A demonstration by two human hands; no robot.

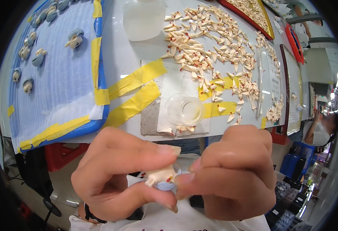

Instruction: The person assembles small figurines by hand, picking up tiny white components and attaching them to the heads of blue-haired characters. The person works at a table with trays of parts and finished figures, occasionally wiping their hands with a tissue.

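Close to my body, my left hand [124, 173] pinches a small cream-and-blue figurine piece [160, 176] between thumb and index finger. Tiny red and yellow bits show on its cream side. My right hand [230, 173] is closed, its thumb and fingertip pressed to the right side of the same piece and hiding part of it. Just beyond my hands, a small clear round jar [185, 110] stands on a white sheet at the table's near edge. Several cream pointed pieces with red tips [194, 54] are scattered across the table past the jar.
On the left lies a blue tray [72, 133] lined with pale blue cloth, bearing several similar cream-and-blue pieces [75, 38]. A translucent container [144, 19] stands at the back. Yellow tape strips [136, 81] cross the table. A red-rimmed tray [249, 15] sits far right; a person [323, 129] sits beyond.
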